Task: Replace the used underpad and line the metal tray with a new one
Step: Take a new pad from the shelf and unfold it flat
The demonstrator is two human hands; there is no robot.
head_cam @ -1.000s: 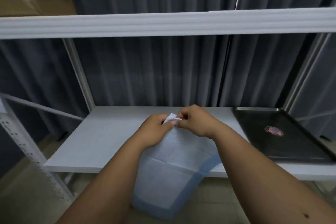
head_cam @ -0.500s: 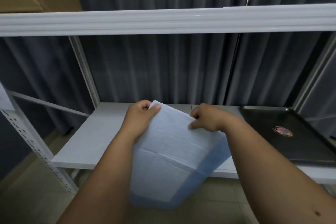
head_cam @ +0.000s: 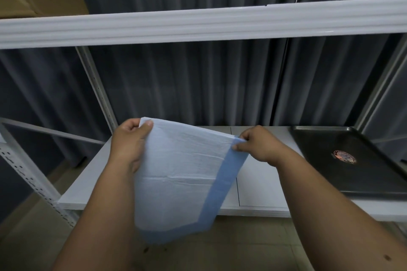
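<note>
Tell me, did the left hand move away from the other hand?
Yes. The left hand slid left along the white shelf, away from the right hand, spreading the underpad.

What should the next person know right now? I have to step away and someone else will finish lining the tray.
Left hand: pinches the top left corner of the new pad.
Right hand: pinches the top right corner, on the blue border.
The pad hangs in the air in front of the white shelf, opened across its top edge, lower end dangling below the shelf edge.
The metal tray sits on the shelf to the right, bare, with a round sticker on its floor.
Done: no old pad in the tray.
Left: finish spreading the pad and lay it in the tray.
</note>
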